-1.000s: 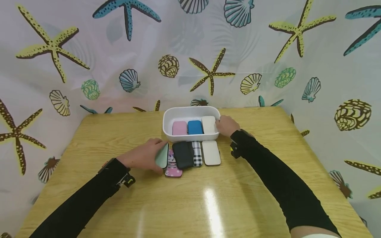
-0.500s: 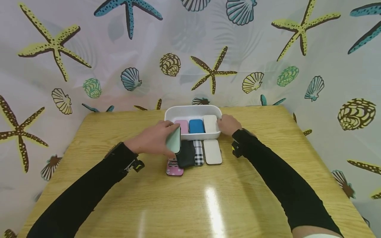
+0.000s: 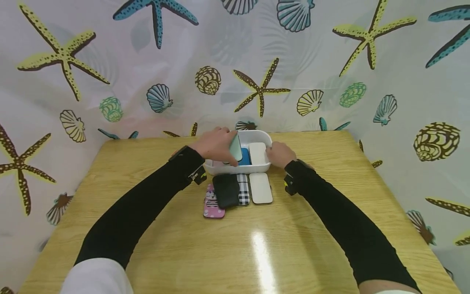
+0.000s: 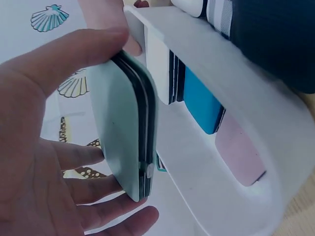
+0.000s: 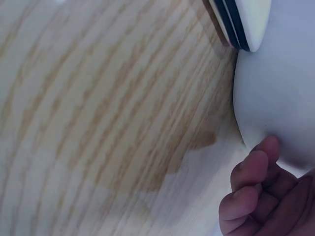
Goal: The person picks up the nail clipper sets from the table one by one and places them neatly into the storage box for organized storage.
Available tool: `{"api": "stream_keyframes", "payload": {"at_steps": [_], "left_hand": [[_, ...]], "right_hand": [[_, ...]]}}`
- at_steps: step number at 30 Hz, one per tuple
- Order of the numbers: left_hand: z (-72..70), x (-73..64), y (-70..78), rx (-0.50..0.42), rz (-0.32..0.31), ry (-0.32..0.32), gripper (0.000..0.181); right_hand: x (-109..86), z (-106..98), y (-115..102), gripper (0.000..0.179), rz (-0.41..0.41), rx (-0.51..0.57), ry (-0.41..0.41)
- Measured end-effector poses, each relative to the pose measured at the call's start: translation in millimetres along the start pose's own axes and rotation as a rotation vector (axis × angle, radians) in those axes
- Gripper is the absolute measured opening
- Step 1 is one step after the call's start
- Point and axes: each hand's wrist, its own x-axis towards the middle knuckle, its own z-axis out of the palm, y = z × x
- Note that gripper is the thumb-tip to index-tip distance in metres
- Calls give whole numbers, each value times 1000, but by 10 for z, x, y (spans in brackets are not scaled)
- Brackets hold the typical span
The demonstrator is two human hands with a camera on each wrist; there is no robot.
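Head view, backdrop: pale cloth (image 3: 176,61) printed with starfish and shells, behind everything.
Table: wooden table (image 3: 205,253), bearing the bin and the loose cases.
Bin: white bin (image 3: 242,169) near the table's far edge.
Cases outside: a black case (image 3: 226,194) lies partly over a plaid case (image 3: 244,190) and a patterned pink case (image 3: 214,211); a white case (image 3: 261,188) lies just beside the plaid one.
Cases inside: plain pink case (image 4: 241,145), blue case (image 3: 245,158) and cream case (image 3: 258,153), in a row by the near wall.
Left hand: left hand (image 3: 216,145) pinches the mint case by its edges, thumb opposite fingers.
Right hand: right hand (image 3: 280,155) has fingers curled at the bin's right end, apparently gripping and steadying it.
Mint case: mint case (image 3: 236,150) is tilted over the bin; contact with it cannot be told.
Step in hand: apparently placing the mint case inside.
Next move: probably calls for levelling it, lowering it onto bare bin floor, then releasing.
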Motion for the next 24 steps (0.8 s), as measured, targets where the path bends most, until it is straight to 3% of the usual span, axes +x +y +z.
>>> {"api": "stream_keyframes", "payload": {"at_steps": [7,13,20,24], "left_hand": [[99,344,20,17,-50,-66,102],[231,510,-14,-12,-85,-145,86],[289,545,42,-48,-6,-183,63],[339,658,113,-63,27,-199,57]], "right_hand": [[-16,32,-34,38,-13,2,13],[-38,23,-77,37,-24,1,19],[-55,-4,-65,37,-29,4,25],[-80,-34,-27,36,-35,14,34]]}}
